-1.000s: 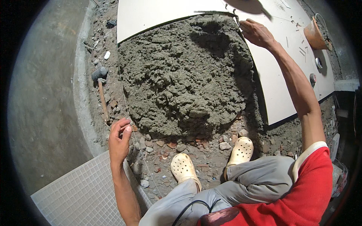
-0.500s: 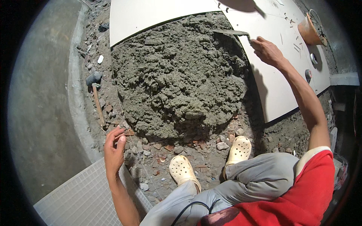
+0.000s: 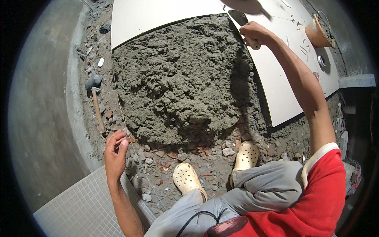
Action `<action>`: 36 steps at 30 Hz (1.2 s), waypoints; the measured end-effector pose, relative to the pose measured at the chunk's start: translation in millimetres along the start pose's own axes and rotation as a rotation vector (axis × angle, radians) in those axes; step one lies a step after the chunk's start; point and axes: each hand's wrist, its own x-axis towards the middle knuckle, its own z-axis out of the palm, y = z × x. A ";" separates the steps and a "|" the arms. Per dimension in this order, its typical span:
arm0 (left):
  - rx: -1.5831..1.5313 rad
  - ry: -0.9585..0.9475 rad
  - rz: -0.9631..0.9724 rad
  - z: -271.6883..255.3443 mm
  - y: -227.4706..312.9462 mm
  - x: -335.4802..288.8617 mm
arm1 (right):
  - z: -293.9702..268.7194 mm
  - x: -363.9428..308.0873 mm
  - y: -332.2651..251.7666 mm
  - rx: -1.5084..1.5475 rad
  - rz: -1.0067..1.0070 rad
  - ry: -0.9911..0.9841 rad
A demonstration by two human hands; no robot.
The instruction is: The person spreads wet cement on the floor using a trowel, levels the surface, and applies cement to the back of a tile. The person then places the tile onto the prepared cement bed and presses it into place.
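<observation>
In my right hand (image 3: 256, 33) is a trowel (image 3: 237, 17), its handle gripped with the end pointing back toward me. The dark blade reaches to the far right corner of the mortar bed (image 3: 185, 83), where it meets the white tiles. This grey mortar is coarse and lumpy, spread in a thick mound in front of my feet. My left hand (image 3: 115, 154) hovers at the near left of the bed, its fingers loosely curled and the thumb apart, with nothing visible in them. A thin string (image 3: 120, 103) runs past its fingertips along the bed's left edge.
White tiles (image 3: 162, 17) border the mortar at the back and right. An orange bucket (image 3: 317, 33) and a roll of tape (image 3: 321, 61) stand on the right one. A hammer (image 3: 97, 104) lies on rubble at left. A gridded tile (image 3: 79, 203) rests at lower left.
My right hand has moved left and slightly away from me, and the trowel has turned from pointing left to pointing away. The left hand has stayed nearly in place.
</observation>
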 end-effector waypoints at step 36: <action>0.033 -0.022 0.008 -8.1 -6.6 11.4 | 44.8 -150.2 -46.7 0.209 0.253 0.166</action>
